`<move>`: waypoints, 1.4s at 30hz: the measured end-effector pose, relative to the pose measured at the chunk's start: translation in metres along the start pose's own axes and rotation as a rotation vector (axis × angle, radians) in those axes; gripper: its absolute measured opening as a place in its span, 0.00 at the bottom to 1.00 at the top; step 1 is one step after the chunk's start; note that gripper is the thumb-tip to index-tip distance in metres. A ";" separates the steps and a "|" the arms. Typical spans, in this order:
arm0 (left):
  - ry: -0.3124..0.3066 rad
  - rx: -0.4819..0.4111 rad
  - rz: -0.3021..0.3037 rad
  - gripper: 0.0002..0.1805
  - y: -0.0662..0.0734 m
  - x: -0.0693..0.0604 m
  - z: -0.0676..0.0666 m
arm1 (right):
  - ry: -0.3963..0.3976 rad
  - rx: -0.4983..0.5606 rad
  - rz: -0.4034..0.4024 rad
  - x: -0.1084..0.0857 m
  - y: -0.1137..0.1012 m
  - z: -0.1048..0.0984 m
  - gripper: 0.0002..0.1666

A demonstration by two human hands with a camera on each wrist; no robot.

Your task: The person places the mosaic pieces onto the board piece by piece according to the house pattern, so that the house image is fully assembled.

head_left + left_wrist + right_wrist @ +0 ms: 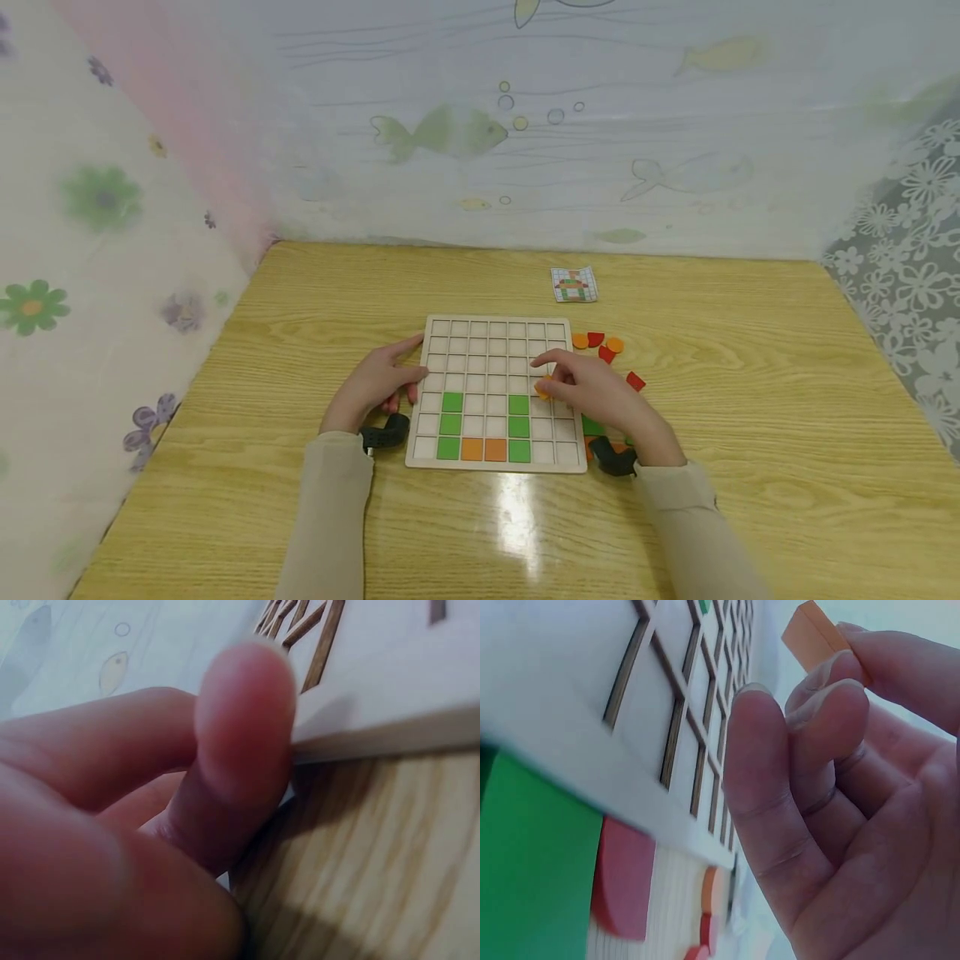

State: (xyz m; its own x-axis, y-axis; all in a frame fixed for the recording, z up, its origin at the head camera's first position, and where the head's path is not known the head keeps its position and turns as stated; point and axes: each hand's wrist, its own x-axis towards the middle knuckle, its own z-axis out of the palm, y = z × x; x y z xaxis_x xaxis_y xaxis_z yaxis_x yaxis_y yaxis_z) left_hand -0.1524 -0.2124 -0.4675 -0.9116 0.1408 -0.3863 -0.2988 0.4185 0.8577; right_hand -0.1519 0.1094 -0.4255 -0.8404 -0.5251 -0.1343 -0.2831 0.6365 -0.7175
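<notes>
The right hand [596,387] pinches an orange tile [814,641] between thumb and fingertips, over the right-hand part of the board [497,348]; its index finger is stretched out past the tile. Whether the tile touches the board cannot be told.

The left hand [375,382] grips nothing: its index finger and thumb are spread along the board's left edge, touching it.

Left of the pinching fingers, pale grid squares run toward the far and left edges. Nearer the body stand two columns of green squares [518,427], joined along the near row by two orange squares [483,450]. The board's right edge passes beneath the right hand; just outside it, beyond the knuckles, lie orange discs [615,345] and red pieces [636,382], with green pieces [593,426] by the wrist. Well beyond the fingertips is a picture card [574,285].
</notes>
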 end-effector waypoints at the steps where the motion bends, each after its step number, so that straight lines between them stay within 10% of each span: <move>1: 0.000 0.001 0.001 0.32 0.000 0.000 0.000 | -0.002 -0.002 -0.001 0.001 -0.001 0.001 0.20; 42: -0.007 0.011 -0.016 0.32 0.001 0.000 -0.001 | -0.062 0.115 -0.013 0.052 -0.026 0.028 0.11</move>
State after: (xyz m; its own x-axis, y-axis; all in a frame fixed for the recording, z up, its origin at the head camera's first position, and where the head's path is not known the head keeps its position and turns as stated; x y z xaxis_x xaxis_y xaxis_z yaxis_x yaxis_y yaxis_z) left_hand -0.1525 -0.2126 -0.4663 -0.9046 0.1407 -0.4024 -0.3102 0.4303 0.8477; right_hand -0.1756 0.0494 -0.4328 -0.8056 -0.5692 -0.1642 -0.2355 0.5621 -0.7929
